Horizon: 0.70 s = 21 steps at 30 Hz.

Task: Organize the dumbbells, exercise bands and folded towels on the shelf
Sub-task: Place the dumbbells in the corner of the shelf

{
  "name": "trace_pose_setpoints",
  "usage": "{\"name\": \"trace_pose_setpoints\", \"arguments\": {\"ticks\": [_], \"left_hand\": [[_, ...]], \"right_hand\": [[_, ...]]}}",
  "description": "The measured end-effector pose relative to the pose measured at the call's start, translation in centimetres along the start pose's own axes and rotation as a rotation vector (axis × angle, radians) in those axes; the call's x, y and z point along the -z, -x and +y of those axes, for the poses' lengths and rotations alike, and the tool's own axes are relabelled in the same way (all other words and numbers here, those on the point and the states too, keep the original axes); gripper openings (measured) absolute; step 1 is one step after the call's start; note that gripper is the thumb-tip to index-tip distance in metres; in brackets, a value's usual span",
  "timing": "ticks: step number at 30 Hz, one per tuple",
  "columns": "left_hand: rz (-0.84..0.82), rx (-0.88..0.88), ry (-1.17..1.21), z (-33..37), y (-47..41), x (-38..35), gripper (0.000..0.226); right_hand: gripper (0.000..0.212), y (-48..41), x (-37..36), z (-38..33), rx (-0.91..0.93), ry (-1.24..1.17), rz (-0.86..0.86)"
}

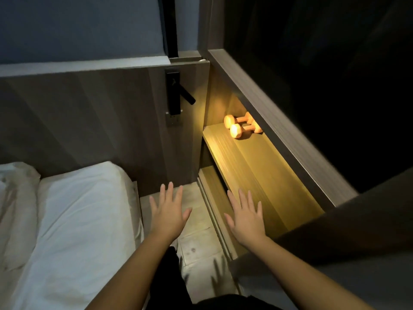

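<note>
Two small orange dumbbells (242, 126) lie side by side at the far end of a lit wooden shelf (261, 175) on the right. My left hand (168, 211) hovers over the floor with its fingers spread, holding nothing. My right hand (245, 217) is spread flat too, above the shelf's near front edge, well short of the dumbbells. No exercise bands or towels show in this view.
A bed with white sheets (67, 220) fills the lower left. A wooden door with a black handle (176, 95) stands ahead. A dark panel with a wooden edge (279, 135) overhangs the shelf. A narrow strip of tiled floor (201, 238) runs between bed and shelf.
</note>
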<state>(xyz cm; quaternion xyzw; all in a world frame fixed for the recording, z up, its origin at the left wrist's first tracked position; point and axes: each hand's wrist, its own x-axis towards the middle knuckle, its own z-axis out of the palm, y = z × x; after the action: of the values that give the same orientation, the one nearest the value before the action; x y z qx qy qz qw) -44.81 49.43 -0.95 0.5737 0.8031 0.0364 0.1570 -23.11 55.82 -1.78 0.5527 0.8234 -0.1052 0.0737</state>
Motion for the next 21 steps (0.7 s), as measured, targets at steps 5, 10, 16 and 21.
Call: {"name": "trace_pose_setpoints", "arguments": {"ticks": [5, 10, 16, 21], "left_hand": [[-0.103, -0.192, -0.067, -1.3, -10.3, 3.2, 0.07], [-0.183, -0.398, -0.172, -1.3, -18.5, 6.2, 0.07], [-0.222, -0.563, -0.267, 0.2, -24.3, 6.2, 0.07], [-0.236, -0.596, -0.282, 2.1, -27.7, 4.6, 0.068]], "right_hand": [[0.069, -7.5, 1.5, -1.8, -0.152, -0.051, 0.004], [0.068, -13.5, 2.9, -4.0, -0.296, -0.094, 0.002], [0.067, -16.9, 4.0, -4.2, -0.426, -0.122, -0.008], [0.069, -18.3, 4.4, -2.3, -0.474, -0.147, -0.008]]}}
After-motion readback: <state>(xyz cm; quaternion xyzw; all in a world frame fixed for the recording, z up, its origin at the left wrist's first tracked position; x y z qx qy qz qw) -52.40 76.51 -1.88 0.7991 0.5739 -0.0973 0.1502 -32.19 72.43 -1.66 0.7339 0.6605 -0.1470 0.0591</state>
